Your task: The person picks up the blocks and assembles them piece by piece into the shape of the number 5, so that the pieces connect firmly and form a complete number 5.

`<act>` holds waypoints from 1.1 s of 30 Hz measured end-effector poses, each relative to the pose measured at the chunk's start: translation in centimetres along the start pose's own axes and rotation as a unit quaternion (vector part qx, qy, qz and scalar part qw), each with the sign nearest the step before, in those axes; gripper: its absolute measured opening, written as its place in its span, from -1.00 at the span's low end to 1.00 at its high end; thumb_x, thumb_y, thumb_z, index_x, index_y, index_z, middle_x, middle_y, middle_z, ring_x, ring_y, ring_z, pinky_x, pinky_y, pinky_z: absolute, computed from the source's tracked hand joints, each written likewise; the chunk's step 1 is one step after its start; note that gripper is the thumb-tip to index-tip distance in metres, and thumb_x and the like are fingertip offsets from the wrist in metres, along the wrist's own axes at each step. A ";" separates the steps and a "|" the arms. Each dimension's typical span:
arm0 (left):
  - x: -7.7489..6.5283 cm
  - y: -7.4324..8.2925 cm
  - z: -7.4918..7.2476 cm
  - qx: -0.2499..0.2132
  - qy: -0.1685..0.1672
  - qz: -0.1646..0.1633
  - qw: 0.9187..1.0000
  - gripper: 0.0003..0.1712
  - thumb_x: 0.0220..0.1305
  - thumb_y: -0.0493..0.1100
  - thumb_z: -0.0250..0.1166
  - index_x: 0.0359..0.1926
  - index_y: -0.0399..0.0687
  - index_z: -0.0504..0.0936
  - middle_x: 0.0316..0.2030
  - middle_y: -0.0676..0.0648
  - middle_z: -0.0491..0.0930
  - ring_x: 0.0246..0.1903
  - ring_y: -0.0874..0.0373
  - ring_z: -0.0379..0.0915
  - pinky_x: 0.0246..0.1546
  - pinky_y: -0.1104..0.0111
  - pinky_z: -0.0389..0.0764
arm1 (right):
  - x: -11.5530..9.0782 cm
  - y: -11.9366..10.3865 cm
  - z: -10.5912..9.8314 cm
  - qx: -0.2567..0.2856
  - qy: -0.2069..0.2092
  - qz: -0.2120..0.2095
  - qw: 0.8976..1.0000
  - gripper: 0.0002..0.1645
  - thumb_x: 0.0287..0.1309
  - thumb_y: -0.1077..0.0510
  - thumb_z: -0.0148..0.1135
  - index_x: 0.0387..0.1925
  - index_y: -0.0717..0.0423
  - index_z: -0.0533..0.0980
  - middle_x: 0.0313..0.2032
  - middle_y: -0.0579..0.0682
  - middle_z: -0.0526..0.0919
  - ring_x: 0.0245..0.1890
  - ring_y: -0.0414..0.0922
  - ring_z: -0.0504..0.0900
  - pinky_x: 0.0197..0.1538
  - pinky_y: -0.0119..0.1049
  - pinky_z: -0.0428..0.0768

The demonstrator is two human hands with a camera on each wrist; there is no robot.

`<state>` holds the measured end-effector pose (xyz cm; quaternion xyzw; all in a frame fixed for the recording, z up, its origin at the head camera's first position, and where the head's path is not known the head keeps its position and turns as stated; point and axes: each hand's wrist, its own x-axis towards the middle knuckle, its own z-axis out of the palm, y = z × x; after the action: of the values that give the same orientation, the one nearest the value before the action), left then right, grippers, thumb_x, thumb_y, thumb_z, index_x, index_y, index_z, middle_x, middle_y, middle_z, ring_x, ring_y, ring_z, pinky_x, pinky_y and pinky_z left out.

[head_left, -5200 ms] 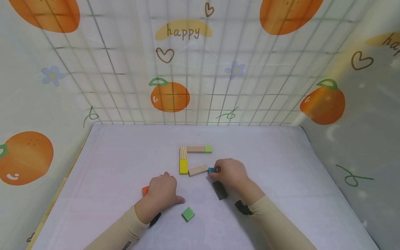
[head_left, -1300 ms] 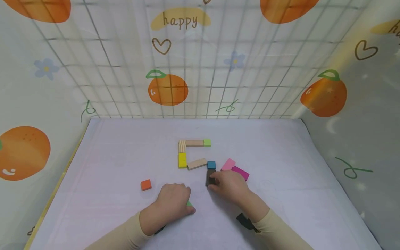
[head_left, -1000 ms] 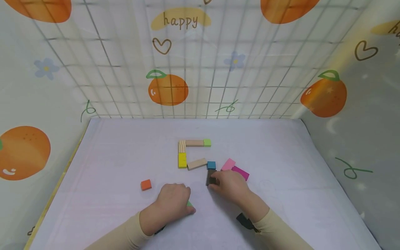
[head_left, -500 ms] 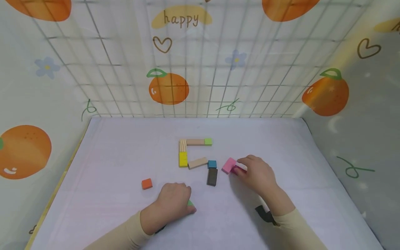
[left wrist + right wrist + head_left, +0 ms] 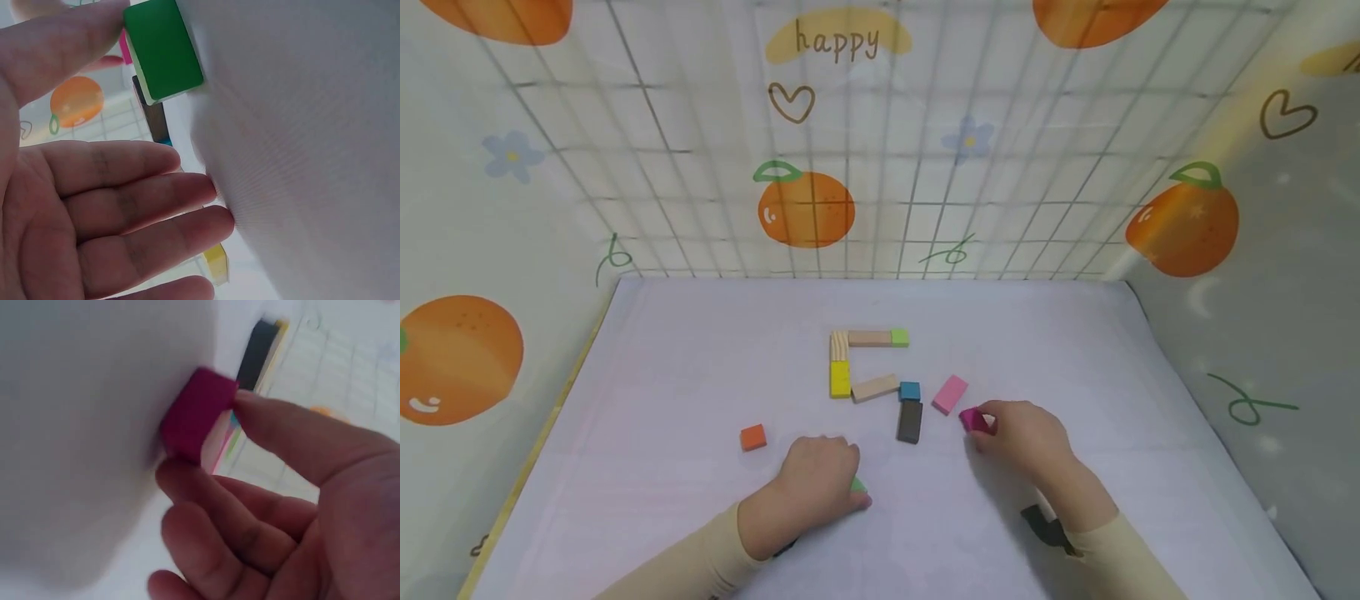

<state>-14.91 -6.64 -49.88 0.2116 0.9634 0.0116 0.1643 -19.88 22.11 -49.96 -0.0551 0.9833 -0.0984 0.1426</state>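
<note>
My right hand (image 5: 1026,437) pinches a magenta block (image 5: 197,412) between thumb and fingers, low over the table at the right. Beside it lies a pink block (image 5: 950,394). My left hand (image 5: 816,479) rests on the table with fingers fairly straight; in the left wrist view its thumb touches a green block (image 5: 165,50), which the hand mostly hides in the head view. A line of blocks runs in the middle: light green (image 5: 899,337), brown (image 5: 870,338), striped wood (image 5: 839,344), yellow (image 5: 840,379), pale wood (image 5: 876,387), blue (image 5: 910,391) and dark brown (image 5: 909,422).
An orange block (image 5: 753,437) lies apart, to the left of my left hand. The white tabletop (image 5: 700,358) ends at a printed curtain (image 5: 880,167) at the back and at both sides. Dark straps show under both wrists.
My right hand has let go of the dark brown block, now below the blue one, moved right and taken the magenta block, drawing it away from the pink one. The left hand stays put.
</note>
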 end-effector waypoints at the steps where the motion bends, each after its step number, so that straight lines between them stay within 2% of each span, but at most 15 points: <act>1: 0.0 0.0 0.0 -0.002 -0.002 -0.001 1.000 -0.44 0.06 0.38 0.44 -0.26 0.02 0.70 -0.60 0.09 0.44 -0.60 0.19 0.34 -0.55 0.35 0.36 | -0.4 -0.5 0.1 -0.002 -0.010 0.000 1.000 -0.43 0.05 -0.10 0.51 0.06 0.05 0.64 -0.46 -0.10 0.64 -0.45 -0.13 0.51 -0.37 -0.23 0.52; 6: -0.1 -0.1 0.0 -0.005 -0.002 -0.004 1.000 -0.45 0.05 0.38 0.45 -0.26 0.02 0.70 -0.60 0.09 0.44 -0.60 0.20 0.35 -0.56 0.35 0.36 | -2.4 -2.9 1.0 0.005 -0.035 -0.023 0.999 -0.46 0.01 -0.18 0.52 -0.03 0.03 0.69 -0.57 -0.17 0.57 -0.51 -0.17 0.46 -0.42 -0.30 0.44; 11: -0.1 -0.1 0.2 -0.008 -0.001 -0.004 1.000 -0.46 0.05 0.37 0.46 -0.27 0.02 0.69 -0.60 0.09 0.43 -0.60 0.20 0.34 -0.57 0.35 0.35 | -3.3 -4.6 1.9 0.032 -0.026 -0.044 0.998 -0.67 0.01 -0.12 0.53 -0.30 -0.01 0.70 -0.69 -0.17 0.48 -0.59 -0.18 0.41 -0.45 -0.32 0.38; 15: 0.0 0.0 0.3 -0.012 -0.001 -0.006 1.000 -0.45 0.05 0.37 0.46 -0.26 0.02 0.69 -0.61 0.09 0.43 -0.60 0.19 0.34 -0.57 0.35 0.36 | -3.5 -5.5 2.2 0.092 -0.037 -0.049 0.994 -0.72 0.02 0.03 0.53 -0.21 0.02 0.72 -0.64 -0.18 0.53 -0.58 -0.20 0.44 -0.45 -0.33 0.41; 18: 0.0 -0.1 0.3 -0.015 0.000 -0.005 1.000 -0.45 0.04 0.37 0.46 -0.25 0.01 0.69 -0.61 0.09 0.43 -0.60 0.19 0.35 -0.56 0.35 0.37 | -3.4 -6.1 2.3 0.124 -0.047 -0.045 0.990 -0.64 0.02 0.10 0.52 -0.10 0.05 0.71 -0.59 -0.19 0.58 -0.56 -0.20 0.49 -0.44 -0.32 0.47; 22: 0.0 -0.4 0.3 -0.019 0.000 0.000 1.000 -0.51 0.07 0.32 0.47 -0.28 0.03 0.69 -0.60 0.10 0.44 -0.59 0.20 0.35 -0.56 0.35 0.38 | -3.2 -6.5 2.5 0.118 -0.047 -0.045 0.991 -0.71 0.00 0.05 0.54 -0.21 0.00 0.70 -0.59 -0.19 0.58 -0.56 -0.19 0.49 -0.42 -0.29 0.47; 26: -0.3 -0.8 0.2 -0.017 0.002 -0.012 1.000 -0.64 0.12 0.21 0.48 -0.39 0.05 0.68 -0.61 0.12 0.43 -0.61 0.21 0.35 -0.58 0.36 0.39 | -2.8 -6.9 2.8 0.104 -0.043 -0.051 0.992 -0.71 -0.03 -0.05 0.56 -0.29 -0.06 0.67 -0.60 -0.21 0.57 -0.55 -0.19 0.48 -0.41 -0.28 0.45; 30: -0.6 -1.0 0.1 0.017 0.019 -0.029 0.999 -0.70 0.15 0.09 0.46 -0.48 0.01 0.65 -0.65 0.08 0.41 -0.65 0.19 0.34 -0.63 0.35 0.39 | -2.4 -7.4 3.3 0.089 -0.036 -0.051 0.994 -0.66 -0.05 -0.17 0.56 -0.38 -0.08 0.64 -0.64 -0.22 0.54 -0.56 -0.20 0.46 -0.44 -0.29 0.42; 33: -0.6 -0.9 0.1 0.038 0.035 -0.031 0.998 -0.71 0.15 0.10 0.46 -0.43 0.00 0.68 -0.61 0.04 0.44 -0.62 0.16 0.34 -0.60 0.34 0.42 | -2.2 -7.7 3.5 0.079 -0.031 -0.045 0.995 -0.64 -0.07 -0.22 0.55 -0.43 -0.10 0.64 -0.65 -0.22 0.53 -0.56 -0.19 0.46 -0.46 -0.30 0.42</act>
<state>-14.75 -7.74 -49.84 0.1871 0.9744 -0.0226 0.1222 -16.13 14.24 -51.03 -0.0908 0.9640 -0.1805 0.1728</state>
